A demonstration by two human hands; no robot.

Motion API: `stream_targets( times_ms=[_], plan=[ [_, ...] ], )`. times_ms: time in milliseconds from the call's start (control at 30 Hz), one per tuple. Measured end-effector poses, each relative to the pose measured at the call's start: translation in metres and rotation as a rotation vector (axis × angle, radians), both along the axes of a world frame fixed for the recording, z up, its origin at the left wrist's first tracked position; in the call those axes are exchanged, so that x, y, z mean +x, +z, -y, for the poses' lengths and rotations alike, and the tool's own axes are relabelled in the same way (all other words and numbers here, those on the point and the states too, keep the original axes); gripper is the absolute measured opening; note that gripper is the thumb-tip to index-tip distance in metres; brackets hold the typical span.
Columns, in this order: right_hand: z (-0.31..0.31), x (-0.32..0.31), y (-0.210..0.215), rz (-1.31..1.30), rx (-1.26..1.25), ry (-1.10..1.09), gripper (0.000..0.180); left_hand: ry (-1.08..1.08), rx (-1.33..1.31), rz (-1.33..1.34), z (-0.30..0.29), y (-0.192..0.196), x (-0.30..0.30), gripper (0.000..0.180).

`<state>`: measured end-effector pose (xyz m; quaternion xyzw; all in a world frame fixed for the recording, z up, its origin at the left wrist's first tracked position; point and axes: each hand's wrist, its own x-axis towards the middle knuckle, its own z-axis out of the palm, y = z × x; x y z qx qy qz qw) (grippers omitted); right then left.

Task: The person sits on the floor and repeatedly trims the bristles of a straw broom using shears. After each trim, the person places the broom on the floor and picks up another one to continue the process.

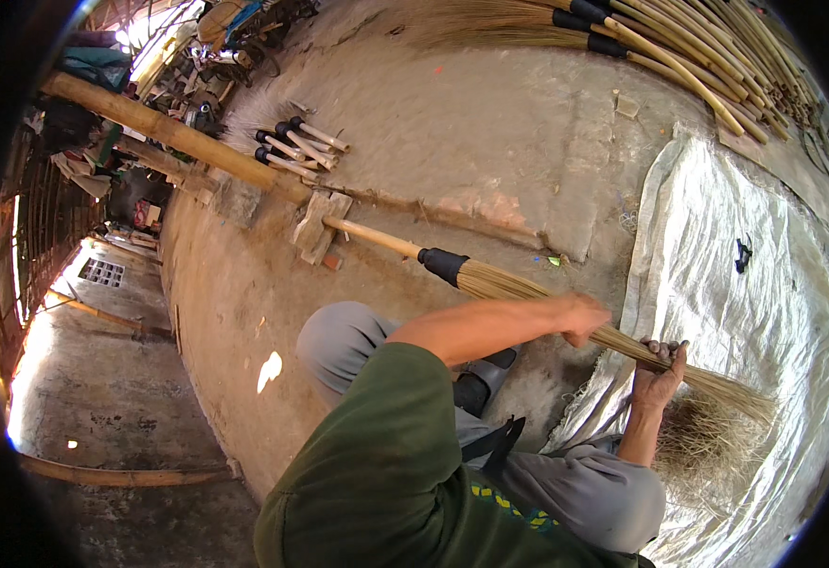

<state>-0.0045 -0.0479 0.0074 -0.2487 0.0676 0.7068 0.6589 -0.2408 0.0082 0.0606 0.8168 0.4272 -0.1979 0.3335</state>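
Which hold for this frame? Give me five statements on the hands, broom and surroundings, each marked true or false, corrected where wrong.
1. The left hand and right hand both touch one broom. True.
2. Its binding is red. False: the binding is black.
3. The left hand is nearer the binding than the right hand. True.
4. The straw heap lies on bare concrete. False: the straw heap lies on a white sheet.
5. A broom stack lies at the picture's upper right. True.

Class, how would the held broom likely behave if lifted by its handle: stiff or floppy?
The broom is probably stiff along its straight handle, springier at the thin, spreading bristle tips. It may dip bristle-end down: bristles fill most of its length.
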Motion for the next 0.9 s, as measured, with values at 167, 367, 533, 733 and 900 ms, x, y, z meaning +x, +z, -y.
stream_targets(
  times_ms=[167,367,533,733,900],
  plan=[
    [0.000,-0.011,0.004,0.062,-0.057,-0.025,0.027,-0.017,-0.034,0.005,-0.001,-0.015,-0.009,0.031],
    [0.020,-0.024,-0.006,0.678,-0.477,0.174,0.049,-0.067,-0.398,0.036,-0.003,-0.013,-0.014,0.060],
    [0.029,-0.031,-0.018,0.142,-0.223,-0.186,0.036,0.179,-0.362,0.339,-0.018,0.017,0.046,0.084],
    [0.046,-0.018,-0.030,0.088,-0.062,-0.220,0.038,-0.263,-0.023,0.110,-0.004,0.031,0.222,0.066],
    [0.054,-0.021,-0.057,-0.081,0.073,-0.121,0.046,-0.088,-0.091,0.222,0.020,0.005,0.267,0.054]
  ],
)
